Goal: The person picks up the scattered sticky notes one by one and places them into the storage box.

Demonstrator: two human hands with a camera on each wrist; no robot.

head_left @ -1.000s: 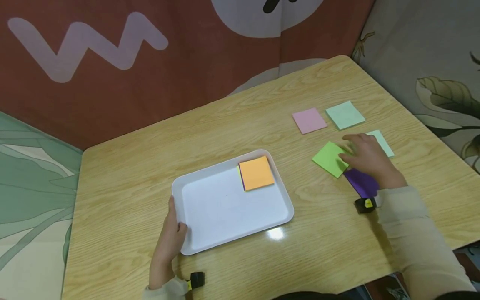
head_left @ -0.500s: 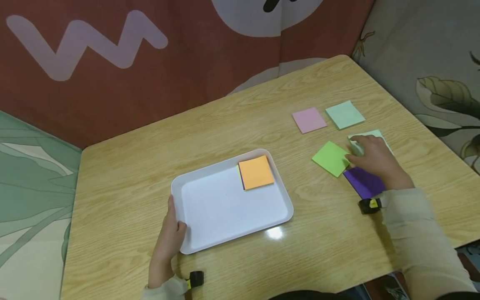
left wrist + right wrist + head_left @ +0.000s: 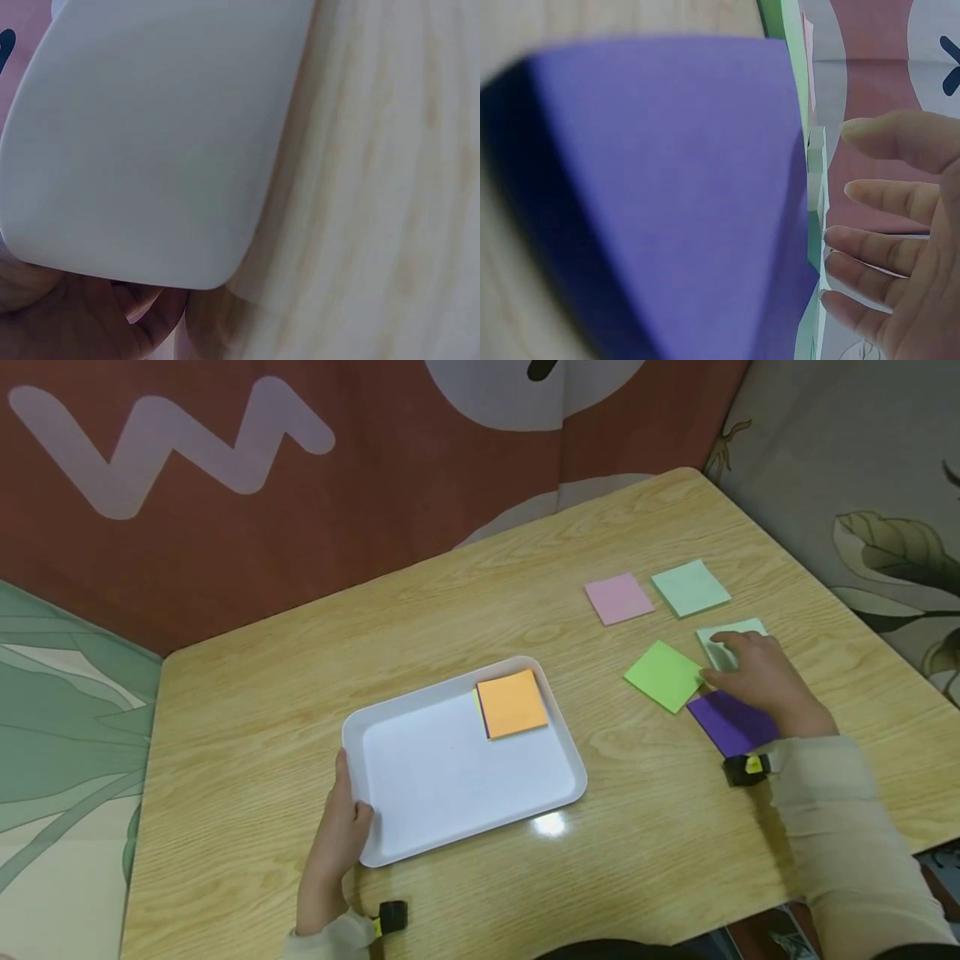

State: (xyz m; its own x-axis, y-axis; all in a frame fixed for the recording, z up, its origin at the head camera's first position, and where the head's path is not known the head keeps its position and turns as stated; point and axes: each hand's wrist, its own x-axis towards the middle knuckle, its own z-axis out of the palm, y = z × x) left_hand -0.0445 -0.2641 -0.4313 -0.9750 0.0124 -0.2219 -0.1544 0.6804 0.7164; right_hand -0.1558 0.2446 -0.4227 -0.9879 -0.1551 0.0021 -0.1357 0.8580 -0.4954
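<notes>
Fingers of right hand (image 3: 761, 681) touch pale pad (image 3: 723, 642); left hand (image 3: 337, 839) grips tray (image 3: 390, 843).

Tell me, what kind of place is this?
Probably a small tabletop recording corner rather than a home room: a wood-grain table boxed in by printed fabric backdrops, with a white tray and sticky note pads laid out, and small cameras strapped to both wrists.

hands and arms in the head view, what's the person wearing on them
Both hands are bare: the left hand and the right hand wear no gloves or rings that show. Each arm has a loose beige long sleeve reaching the wrist. At each wrist sits a small black device with a yellow mark, the other by the left cuff.
</notes>
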